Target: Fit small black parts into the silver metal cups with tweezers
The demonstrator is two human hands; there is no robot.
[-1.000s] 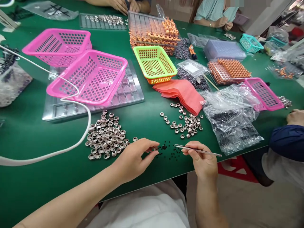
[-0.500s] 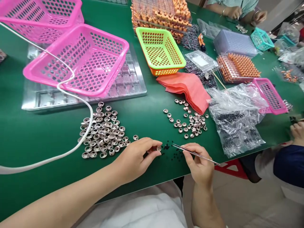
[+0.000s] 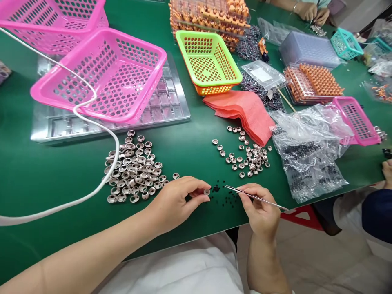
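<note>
Between thumb and fingertips, my left hand [image 3: 180,202] pinches a small round metal cap [image 3: 207,192]. My right hand [image 3: 260,206] grips thin metal tweezers [image 3: 257,198], their tips pointing left above small black pieces [image 3: 217,188] scattered on the green table. Whether the tips hold a piece is too small to tell. To the left of my left hand lies a large pile of similar metal caps [image 3: 134,169]. A looser group of caps [image 3: 252,160] sits beyond my right hand.
Pink baskets [image 3: 131,114] rest at the left, one on a metal tray [image 3: 180,102]. A white cable [image 3: 114,143] crosses the left pile. Behind are a green basket [image 3: 208,67], red cloth [image 3: 245,108] and plastic bags [image 3: 306,155]. Another person's hands [image 3: 312,13] show at the far right.
The cap in my left fingers has turned slightly. My right hand and tweezers have shifted a little to the right in view. The other person's hands at the back have come together.
</note>
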